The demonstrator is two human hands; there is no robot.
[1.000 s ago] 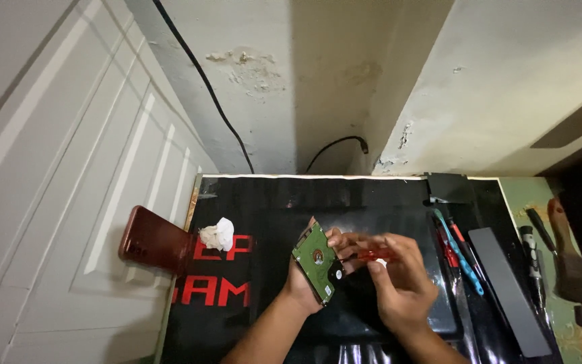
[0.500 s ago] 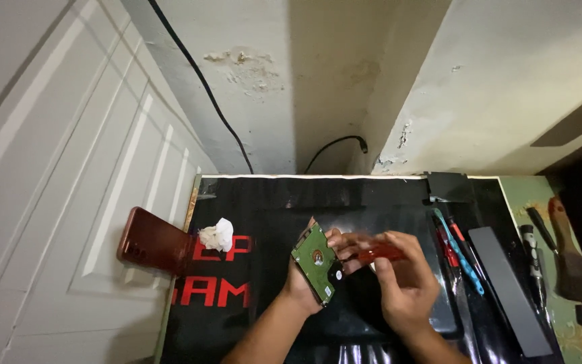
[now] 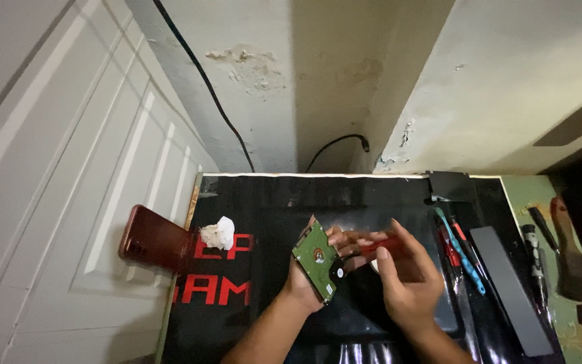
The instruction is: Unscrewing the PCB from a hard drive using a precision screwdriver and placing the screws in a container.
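Green circuit board in left hand; red screwdriver in right hand.

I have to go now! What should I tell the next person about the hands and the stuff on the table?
Left hand: holds the green circuit-board drive tilted on edge above the black mat.
Right hand: grips a red-handled tool, tip toward the drive.
Nearby: more tools lie at the right, a crumpled white tissue and a red phone at the left.
Done or left: cannot tell from this view.
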